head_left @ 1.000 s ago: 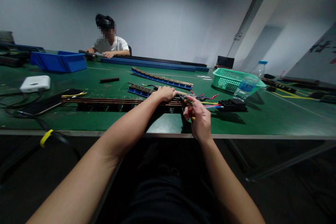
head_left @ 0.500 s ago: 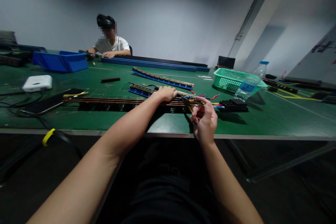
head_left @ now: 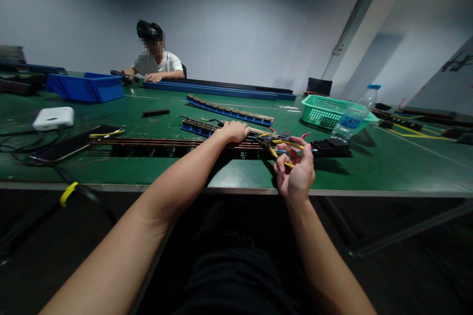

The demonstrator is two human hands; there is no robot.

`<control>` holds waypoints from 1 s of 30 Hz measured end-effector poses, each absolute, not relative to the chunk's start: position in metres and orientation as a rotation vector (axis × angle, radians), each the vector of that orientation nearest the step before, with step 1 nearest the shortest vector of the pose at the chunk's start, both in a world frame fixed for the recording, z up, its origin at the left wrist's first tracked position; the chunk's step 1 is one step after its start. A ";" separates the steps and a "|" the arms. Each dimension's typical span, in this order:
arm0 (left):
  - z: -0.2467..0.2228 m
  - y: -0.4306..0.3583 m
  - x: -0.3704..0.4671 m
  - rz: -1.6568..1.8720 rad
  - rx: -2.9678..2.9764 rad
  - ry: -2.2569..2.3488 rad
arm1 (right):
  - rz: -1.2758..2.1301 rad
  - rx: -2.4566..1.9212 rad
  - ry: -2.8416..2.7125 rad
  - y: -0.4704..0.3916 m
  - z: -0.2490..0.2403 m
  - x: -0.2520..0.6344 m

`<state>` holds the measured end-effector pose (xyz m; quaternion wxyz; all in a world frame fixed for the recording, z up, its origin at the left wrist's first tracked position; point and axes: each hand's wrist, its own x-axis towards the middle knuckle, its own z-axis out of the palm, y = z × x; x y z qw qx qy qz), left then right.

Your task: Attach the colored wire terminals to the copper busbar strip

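My right hand (head_left: 298, 170) is closed around a pair of pliers (head_left: 272, 150) with yellow handles. The handles stand apart, and the dark jaws are at the copper-coloured bars, near the right end of a long black strip (head_left: 158, 147). My left hand (head_left: 235, 132) is closed over the middle of the bars, its fingertips mostly hidden. Coloured wires run from the strip into a black end block (head_left: 331, 148). Just behind the left hand lies a short blue-based strip (head_left: 195, 128), partly covered.
A second blue strip (head_left: 229, 109) lies farther back. To the right stand a green basket (head_left: 321, 112) and a water bottle (head_left: 349, 120). On the left are a blue bin (head_left: 86, 87), a white box (head_left: 53, 118) and cables. A co-worker (head_left: 158, 61) sits across the table.
My right hand has moved slightly to the right, and the pliers' handles have spread wider apart. My left hand stays in the same place on the bars.
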<state>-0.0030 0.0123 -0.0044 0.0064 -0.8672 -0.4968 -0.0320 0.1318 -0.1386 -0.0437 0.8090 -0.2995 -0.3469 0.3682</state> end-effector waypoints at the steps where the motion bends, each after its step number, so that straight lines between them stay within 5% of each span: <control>1: -0.004 0.012 -0.003 -0.095 -2.713 -1.557 | 0.770 -0.648 -0.797 -0.140 -0.044 0.131; 11: -0.004 0.014 -0.002 -0.079 -2.690 -1.550 | 0.139 -0.727 -1.399 -0.152 -0.050 0.136; 22: -0.004 0.010 -0.003 -0.124 -2.705 -1.550 | 0.407 -0.727 -1.432 -0.111 -0.035 0.154; 30: -0.001 0.007 -0.005 -0.113 -2.721 -1.538 | 0.291 -0.912 -1.877 -0.113 -0.044 0.156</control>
